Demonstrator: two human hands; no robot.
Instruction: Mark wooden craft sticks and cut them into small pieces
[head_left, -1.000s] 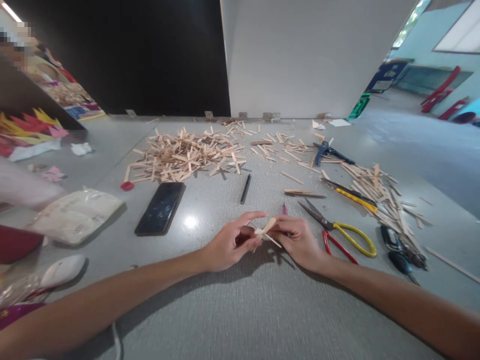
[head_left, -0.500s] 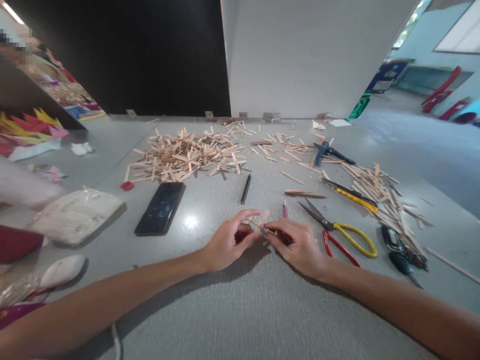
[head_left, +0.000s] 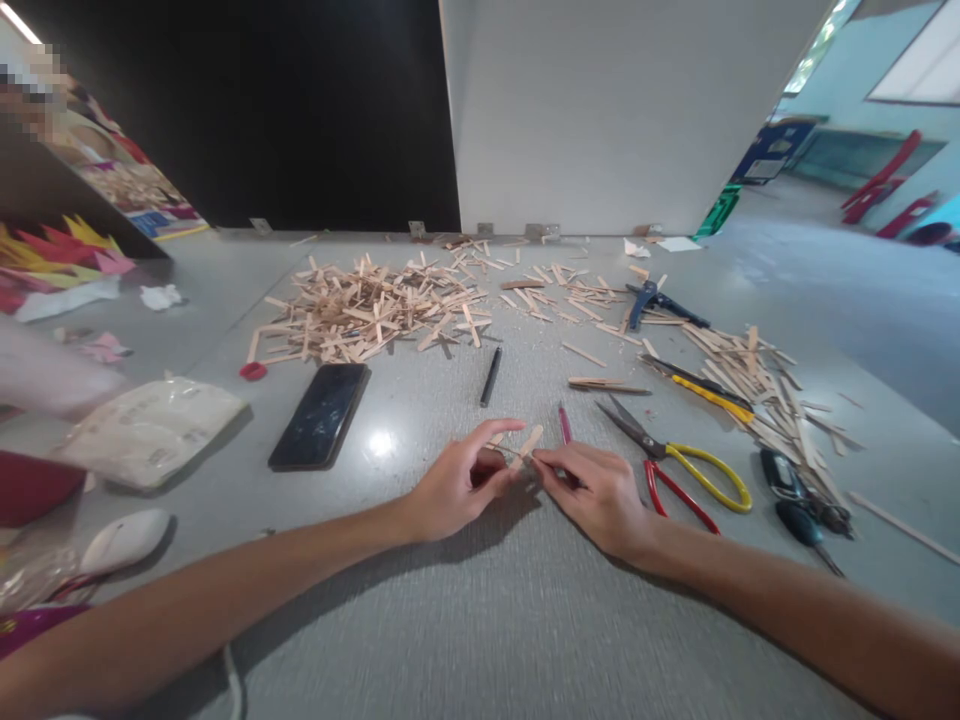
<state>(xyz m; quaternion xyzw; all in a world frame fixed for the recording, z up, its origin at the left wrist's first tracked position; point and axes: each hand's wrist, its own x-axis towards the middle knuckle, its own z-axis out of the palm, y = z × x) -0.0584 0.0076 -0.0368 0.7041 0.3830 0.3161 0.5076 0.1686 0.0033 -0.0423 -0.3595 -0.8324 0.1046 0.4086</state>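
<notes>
Between my two hands is a small crossed piece of wooden craft sticks [head_left: 528,446], with one stick slanting upward. My left hand [head_left: 454,487] pinches it at the lower end between thumb and a finger, while its index finger stretches above. My right hand [head_left: 604,492] is closed, its thumb and fingertips pressed together at the right side of the piece. Exactly what those right fingertips grip is too small to make out. Just beyond the right hand lies a pink pen-like tool [head_left: 564,423], partly hidden by it. A black pen [head_left: 491,377] lies farther ahead.
Right of my hands are scissors with yellow and red handles [head_left: 705,478], yellow-handled pliers [head_left: 709,397], keys [head_left: 802,500] and blue cutters [head_left: 651,300]. A phone [head_left: 321,415] lies left, before a heap of craft sticks [head_left: 367,310]. A mouse [head_left: 126,540] and packet [head_left: 157,430] are far left.
The slanted stick has turned a little and shows more clearly between my hands. My right fingers have shifted slightly, uncovering more of the pink tool. My left hand has barely moved.
</notes>
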